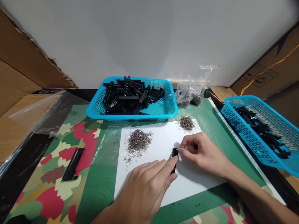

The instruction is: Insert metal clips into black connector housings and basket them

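Note:
On the white sheet (161,137), my left hand (151,183) holds a small black plastic part (174,152) between fingers and thumb; much of the part is covered by them. My right hand (198,152) is just to its right, thumb and forefinger pinched near the part's upper end. Whatever sits in that pinch is too small to make out. A large pile of tiny bent metal springs (139,141) lies left of the hands. Beyond my right hand is a smaller pile of similar springs (186,123).
A blue basket (130,117) of black parts stands at the back. Another blue basket (259,157) with black parts is at right. Clear bags (184,95) of metal pieces lean by the wall. A longer black part (73,165) lies at left, near a clear plastic bag (107,146).

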Demonstrator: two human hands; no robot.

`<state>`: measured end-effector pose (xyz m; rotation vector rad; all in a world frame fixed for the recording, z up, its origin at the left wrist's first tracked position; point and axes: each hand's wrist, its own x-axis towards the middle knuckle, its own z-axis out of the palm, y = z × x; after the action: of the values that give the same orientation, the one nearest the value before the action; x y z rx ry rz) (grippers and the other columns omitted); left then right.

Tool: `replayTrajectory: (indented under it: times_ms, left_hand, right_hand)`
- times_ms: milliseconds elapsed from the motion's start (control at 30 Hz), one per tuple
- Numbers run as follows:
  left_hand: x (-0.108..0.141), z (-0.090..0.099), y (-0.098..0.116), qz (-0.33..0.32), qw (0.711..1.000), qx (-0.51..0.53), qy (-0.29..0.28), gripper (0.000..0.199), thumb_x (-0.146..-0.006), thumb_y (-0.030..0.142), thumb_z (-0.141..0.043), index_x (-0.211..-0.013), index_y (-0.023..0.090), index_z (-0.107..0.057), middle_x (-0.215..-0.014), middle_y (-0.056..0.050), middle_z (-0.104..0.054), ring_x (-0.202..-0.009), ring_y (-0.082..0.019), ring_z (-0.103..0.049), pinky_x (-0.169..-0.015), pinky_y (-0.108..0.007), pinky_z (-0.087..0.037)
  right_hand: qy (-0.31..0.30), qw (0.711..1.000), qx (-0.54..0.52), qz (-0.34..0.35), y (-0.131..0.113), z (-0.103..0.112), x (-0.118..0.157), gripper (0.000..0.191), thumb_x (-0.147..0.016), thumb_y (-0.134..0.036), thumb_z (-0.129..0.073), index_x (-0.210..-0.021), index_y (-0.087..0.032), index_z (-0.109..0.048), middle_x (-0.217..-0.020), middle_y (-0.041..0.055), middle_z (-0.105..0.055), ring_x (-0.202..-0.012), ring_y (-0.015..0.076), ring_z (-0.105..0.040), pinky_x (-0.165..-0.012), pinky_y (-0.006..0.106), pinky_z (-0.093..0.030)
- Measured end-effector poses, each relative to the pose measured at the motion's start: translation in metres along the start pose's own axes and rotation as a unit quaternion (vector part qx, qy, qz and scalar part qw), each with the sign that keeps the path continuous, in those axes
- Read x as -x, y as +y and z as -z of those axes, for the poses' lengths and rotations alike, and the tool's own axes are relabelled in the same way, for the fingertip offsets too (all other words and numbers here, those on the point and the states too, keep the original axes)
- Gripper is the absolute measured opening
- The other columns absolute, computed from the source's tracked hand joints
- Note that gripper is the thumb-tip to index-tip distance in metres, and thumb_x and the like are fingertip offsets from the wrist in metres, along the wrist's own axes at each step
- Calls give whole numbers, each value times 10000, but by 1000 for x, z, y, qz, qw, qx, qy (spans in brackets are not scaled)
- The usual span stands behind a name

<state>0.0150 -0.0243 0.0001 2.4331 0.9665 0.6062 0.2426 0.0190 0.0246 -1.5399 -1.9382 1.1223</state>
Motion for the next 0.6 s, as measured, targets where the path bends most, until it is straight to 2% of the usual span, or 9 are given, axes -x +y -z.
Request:
replayTrajectory:
  times_ms: [300, 600]
  left_hand:
    - [0, 0, -1, -1, 1000, -4, -6, 381, -1121, 239, -414, -1473, 176, -544, -903, -35, -740, -748, -246, -737, -577, -356, -534]
    - [-2, 0, -8, -10, 999, -5, 38, 418, -1113, 270, -431, -1508, 229, -560, -910, -31, -785, -711, -202, -767, -614, -268, -603]
  right_hand:
    - [21, 997, 51, 49, 3, -7, 2, 134, -869, -169, -636, -767, -166, -723, -515, -80, -426, -497, 85, -353, -522, 256, -267]
    - [50, 992, 46, 106, 13, -10, -1, 153, -858, -134, -651, -811, -158, -794, -538, -79, -434, -497, 69, -354, -535, 246, -276]
